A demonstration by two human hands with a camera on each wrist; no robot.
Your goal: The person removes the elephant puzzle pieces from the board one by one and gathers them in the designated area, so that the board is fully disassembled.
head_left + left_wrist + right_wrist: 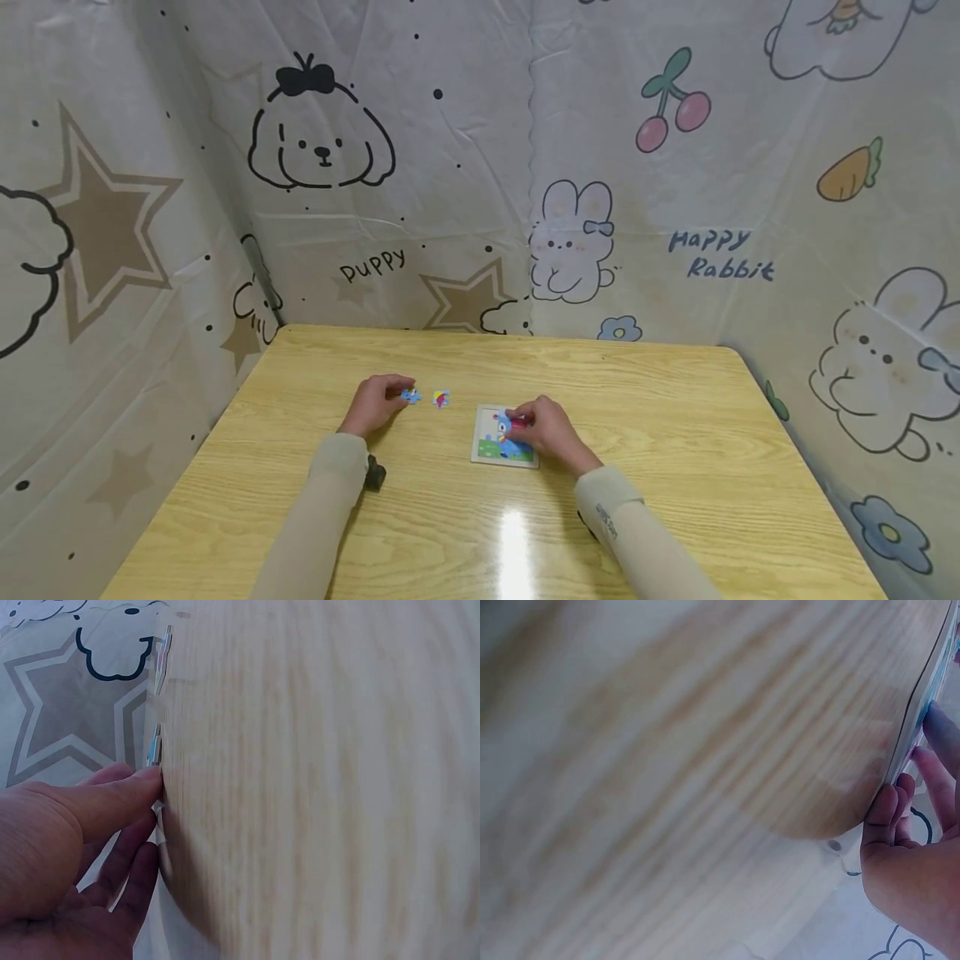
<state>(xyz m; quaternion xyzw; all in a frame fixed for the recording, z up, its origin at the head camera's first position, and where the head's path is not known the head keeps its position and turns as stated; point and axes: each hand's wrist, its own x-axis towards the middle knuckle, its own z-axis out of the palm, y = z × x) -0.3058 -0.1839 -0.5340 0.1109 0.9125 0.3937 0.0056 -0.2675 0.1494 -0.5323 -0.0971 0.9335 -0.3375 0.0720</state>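
Note:
In the head view my left hand (pixel 375 403) is at the left of the table, thumb and fingertips pinching a small blue puzzle piece (pixel 411 397) at its edge. The left wrist view shows that hand (pixel 105 832) low against the tabletop, with the piece (pixel 154 746) seen edge-on at the thumb tip. A second puzzle piece (pixel 441 398), yellow, pink and blue, lies flat just right of it. My right hand (pixel 551 429) is over a square jigsaw board (pixel 486 451) with a blue cartoon animal, its thumb and fingers around a red-and-blue piece (pixel 517 423). Fingers partly hide the picture.
Both hands work on a light wood-grain table (pixel 645 400). A fabric curtain (pixel 465 167) printed with puppies, rabbits and stars surrounds its back and sides. A small black device (pixel 375 473) sits at the left wrist.

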